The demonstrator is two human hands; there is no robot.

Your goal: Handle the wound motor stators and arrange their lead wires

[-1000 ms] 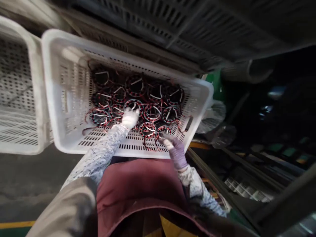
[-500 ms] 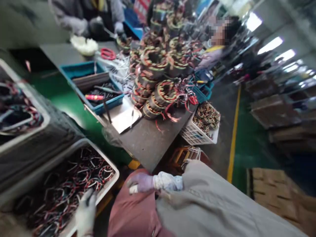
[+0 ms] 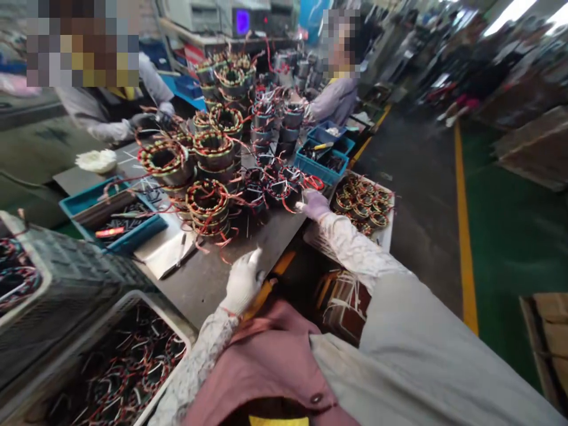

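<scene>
My left hand (image 3: 243,283), in a white glove, is over the near edge of the grey table (image 3: 208,290). Its fingers point forward and nothing shows in them. Farther right, my right hand (image 3: 315,205), in a pale purple glove with white fingertips, reaches over the table's right edge. Its fingers are stretched towards a low group of motor stators (image 3: 280,184) with loose red, white and black leads; whether they touch a lead I cannot make out. A red wire coil (image 3: 313,182) lies just beyond that hand. Left of it stand stacked stators (image 3: 207,204) with copper-coloured windings.
A blue tray (image 3: 153,228) of tools stands left, beside a paper (image 3: 166,257) with a pen. Blue bins (image 3: 322,168) sit at the table's far right. A white crate (image 3: 386,228) holds stators; another crate (image 3: 193,337) stands front left. Two co-workers are across the table.
My left hand has left the crate at the front left and come over the table edge. My right hand has moved from my lap forward to the stators. The view has swung.
</scene>
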